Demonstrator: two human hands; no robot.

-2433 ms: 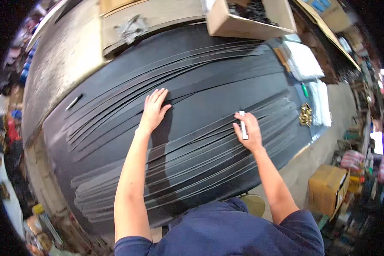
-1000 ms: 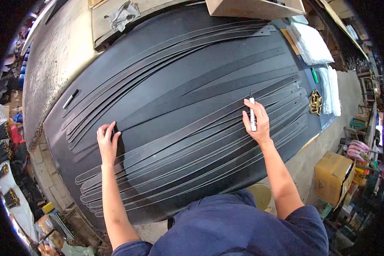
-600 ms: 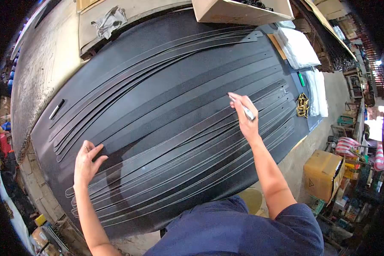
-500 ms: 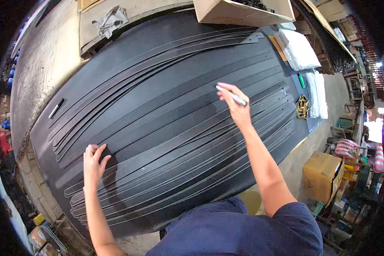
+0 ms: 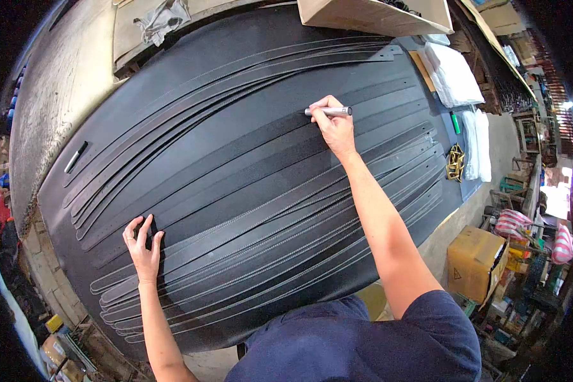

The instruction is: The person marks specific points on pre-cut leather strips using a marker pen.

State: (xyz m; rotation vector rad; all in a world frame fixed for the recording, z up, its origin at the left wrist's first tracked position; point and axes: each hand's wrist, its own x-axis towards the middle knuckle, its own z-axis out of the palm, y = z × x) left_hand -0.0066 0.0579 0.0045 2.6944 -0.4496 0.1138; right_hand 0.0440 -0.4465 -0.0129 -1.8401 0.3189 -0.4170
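Long black leather straps lie side by side across a black-covered table (image 5: 248, 108). My right hand (image 5: 333, 130) grips a silver marker pen (image 5: 333, 111), its tip right at the edge of a plain middle strap (image 5: 248, 139). Over the rounded left ends of the middle straps, my left hand (image 5: 145, 250) is open with fingers spread, fingertips at the strap surface. Nearer my body is a bunch of straps with pale stitched edges (image 5: 235, 262). A further bunch (image 5: 191, 118) curves along the far side, some of its straps overlapping.
A capped marker (image 5: 76, 157) lies at the left. On the right are a green marker (image 5: 455, 123), gold metal pieces (image 5: 455, 163) and white plastic packs (image 5: 452, 75). An open cardboard box (image 5: 369, 19) stands at the far edge; a taped carton (image 5: 477, 264) sits beyond the right side.
My right hand has moved left and away from me, and the marker's tip has come down to the strap. My left hand's fingers have spread over the straps. The whole view has shifted slightly.
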